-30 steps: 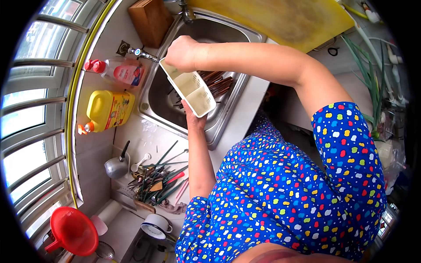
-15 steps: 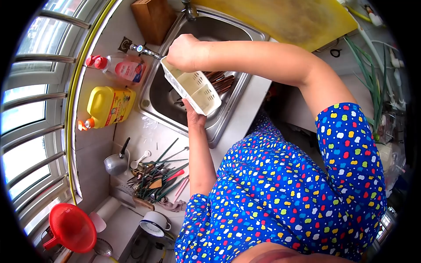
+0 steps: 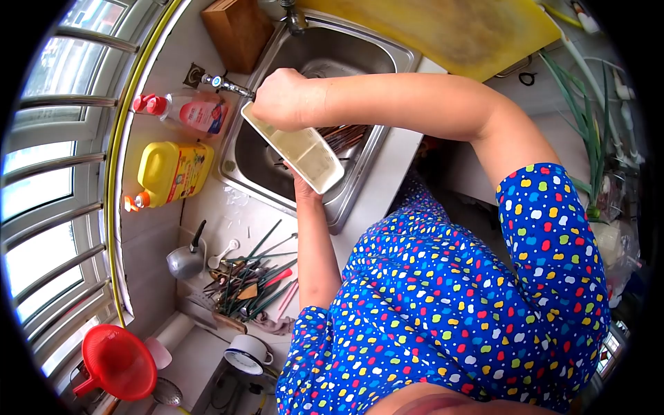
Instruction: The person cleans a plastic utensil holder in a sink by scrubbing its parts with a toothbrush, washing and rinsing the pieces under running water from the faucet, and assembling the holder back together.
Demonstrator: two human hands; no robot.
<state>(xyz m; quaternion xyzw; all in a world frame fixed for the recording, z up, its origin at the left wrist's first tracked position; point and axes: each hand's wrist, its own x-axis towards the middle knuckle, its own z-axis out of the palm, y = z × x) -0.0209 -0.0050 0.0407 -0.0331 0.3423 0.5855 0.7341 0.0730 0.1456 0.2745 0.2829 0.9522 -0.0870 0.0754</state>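
A white compartment box (image 3: 318, 164) is tilted over the steel sink (image 3: 355, 200). My left hand (image 3: 305, 185) grips its lower end from beneath, with most fingers hidden behind it. At the upper end is my right hand (image 3: 282, 99), its fingers closed and reaching into the box; what they hold, if anything, is hidden. Dark brown chopsticks (image 3: 349, 137) lie in the sink behind the box, partly covered by it and my right forearm.
Left of the sink stand a clear soap bottle (image 3: 200, 113) and a yellow jug (image 3: 176, 173). Utensils (image 3: 242, 287), a small pot (image 3: 185, 261) and an enamel mug (image 3: 247, 355) sit below. A red strainer (image 3: 119, 362) is at lower left, a wooden block (image 3: 238, 34) at the top.
My right hand has moved slightly down and toward the box's inside. The box has shifted a little lower and turned, showing more of its interior.
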